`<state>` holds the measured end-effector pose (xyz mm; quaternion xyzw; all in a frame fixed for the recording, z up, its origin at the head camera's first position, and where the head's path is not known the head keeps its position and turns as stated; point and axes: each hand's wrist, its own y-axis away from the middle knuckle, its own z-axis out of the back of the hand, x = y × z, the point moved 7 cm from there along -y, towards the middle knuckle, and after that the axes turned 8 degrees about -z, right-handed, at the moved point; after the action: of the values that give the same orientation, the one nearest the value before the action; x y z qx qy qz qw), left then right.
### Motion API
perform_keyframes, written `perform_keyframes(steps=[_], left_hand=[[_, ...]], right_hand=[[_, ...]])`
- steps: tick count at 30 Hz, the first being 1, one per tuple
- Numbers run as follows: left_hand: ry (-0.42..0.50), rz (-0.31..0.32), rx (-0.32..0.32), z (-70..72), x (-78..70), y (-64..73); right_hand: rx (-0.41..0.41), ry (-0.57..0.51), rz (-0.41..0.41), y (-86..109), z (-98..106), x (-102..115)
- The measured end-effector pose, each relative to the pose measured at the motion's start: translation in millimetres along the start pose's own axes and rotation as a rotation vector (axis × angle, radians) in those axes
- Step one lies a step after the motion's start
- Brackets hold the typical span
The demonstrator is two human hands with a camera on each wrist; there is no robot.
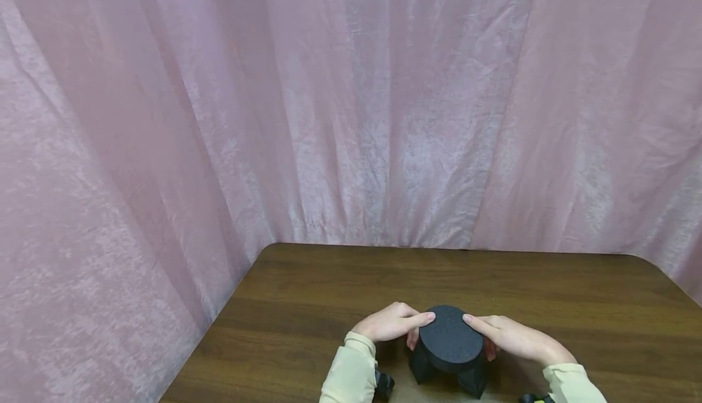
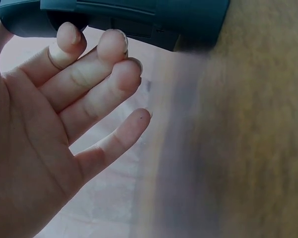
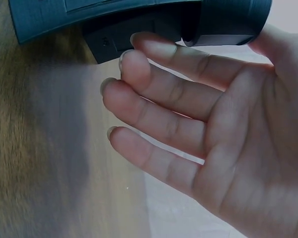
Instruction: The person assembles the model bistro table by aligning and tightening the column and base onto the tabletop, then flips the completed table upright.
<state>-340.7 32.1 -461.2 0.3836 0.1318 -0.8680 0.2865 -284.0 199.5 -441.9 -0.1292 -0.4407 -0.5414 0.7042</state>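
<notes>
A small black round-topped stool [image 1: 451, 336] with short, thick legs stands upright on the wooden table. My left hand [image 1: 392, 324] holds its rim from the left, thumb laid on the top edge and fingers bent below. From the right, my right hand [image 1: 510, 335] grips the opposite rim the same way. In the left wrist view, the index fingertip reaches the underside of the stool [image 2: 134, 17], while the little finger stands apart from it. The right wrist view shows bent fingers [image 3: 176, 94] under and beside the dark rim and a leg.
The brown wooden table [image 1: 329, 281] has rounded far corners. Pink velvet curtains [image 1: 351, 116] hang behind it and along its left side. Dark wrist devices [image 1: 384, 385] sit below the sleeves, near the frame's lower edge.
</notes>
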Motion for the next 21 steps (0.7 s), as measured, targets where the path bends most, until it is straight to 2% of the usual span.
perform_keyframes(steps=[5,13,16,21], left_hand=[[0.012,0.002,0.000,0.2,-0.4,1.5],[0.026,0.008,0.010,0.3,1.2,1.5],[0.025,0.003,0.015,0.8,1.1,1.7],[0.015,-0.008,0.019,-0.7,0.0,1.9]], right_hand=[[0.030,-0.036,0.009,-1.3,-0.8,0.3],[0.028,-0.052,0.033,-2.3,-2.4,-1.3],[0.023,-0.024,0.053,-2.6,-1.8,0.2],[-0.033,0.059,0.085,-2.2,0.5,3.0]])
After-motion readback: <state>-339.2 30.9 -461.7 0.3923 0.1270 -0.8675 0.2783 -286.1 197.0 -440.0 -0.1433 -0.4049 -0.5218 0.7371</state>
